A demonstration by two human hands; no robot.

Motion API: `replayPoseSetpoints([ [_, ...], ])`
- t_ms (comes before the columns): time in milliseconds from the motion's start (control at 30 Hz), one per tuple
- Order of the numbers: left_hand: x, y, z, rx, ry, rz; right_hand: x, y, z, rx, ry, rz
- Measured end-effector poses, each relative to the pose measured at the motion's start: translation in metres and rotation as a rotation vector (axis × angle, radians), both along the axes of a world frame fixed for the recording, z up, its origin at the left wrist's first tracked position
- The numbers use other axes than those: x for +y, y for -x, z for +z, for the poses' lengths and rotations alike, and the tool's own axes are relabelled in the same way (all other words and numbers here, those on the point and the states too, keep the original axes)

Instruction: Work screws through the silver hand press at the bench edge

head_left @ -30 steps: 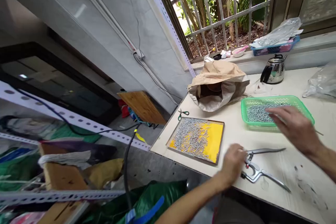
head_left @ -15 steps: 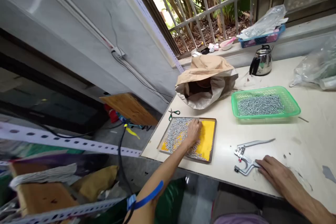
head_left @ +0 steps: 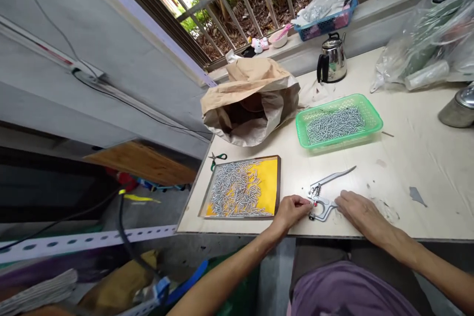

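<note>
Silver hand-press pliers [head_left: 326,211] with a spring, a long lever and a curved jaw lie on the table near its front edge. My right hand [head_left: 358,213] is closed over the end of their lower handle. At the jaw, near a small red part, my left hand [head_left: 294,212] is closed in a pinch; what sits between its fingertips is too small to make out. Left of that hand is a shallow tray [head_left: 278,177] with a yellow bottom, strewn with many small silver metal pins [head_left: 233,187].
A green plastic basket [head_left: 374,126] holds more metal pins. Behind the tray stands an open brown paper bag [head_left: 255,79]; green-handled scissors [head_left: 218,158] lie beside the tray. A steel kettle [head_left: 333,59], plastic bags [head_left: 425,44] and a metal vessel [head_left: 459,108] occupy the back and right.
My left hand has left the pins in the tray and moved right to the pliers' jaw. My right hand stays at the pliers' handle. The view has shifted right.
</note>
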State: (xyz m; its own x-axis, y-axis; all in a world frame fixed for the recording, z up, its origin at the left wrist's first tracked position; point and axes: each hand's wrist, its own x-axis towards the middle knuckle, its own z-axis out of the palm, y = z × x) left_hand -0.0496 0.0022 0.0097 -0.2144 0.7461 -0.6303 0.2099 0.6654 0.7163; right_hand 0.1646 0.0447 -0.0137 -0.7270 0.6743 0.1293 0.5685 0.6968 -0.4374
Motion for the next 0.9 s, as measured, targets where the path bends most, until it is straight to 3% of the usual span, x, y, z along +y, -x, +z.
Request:
replayPoseSetpoints([
  [333,0.009,-0.001,0.002,-0.042,0.208,-0.065,0.000,0.000,-0.001,0.004,-0.009,0.029],
  [600,0.018,0.002,0.007,0.016,0.321,-0.209,-0.001,0.000,0.010,-0.049,0.028,0.041],
  [733,0.015,0.002,0.005,0.013,0.345,-0.235,0.015,-0.007,0.010,-0.108,0.006,0.066],
  [900,0.008,0.001,0.000,-0.024,0.306,-0.189,0.041,-0.018,-0.004,-0.123,-0.040,0.104],
])
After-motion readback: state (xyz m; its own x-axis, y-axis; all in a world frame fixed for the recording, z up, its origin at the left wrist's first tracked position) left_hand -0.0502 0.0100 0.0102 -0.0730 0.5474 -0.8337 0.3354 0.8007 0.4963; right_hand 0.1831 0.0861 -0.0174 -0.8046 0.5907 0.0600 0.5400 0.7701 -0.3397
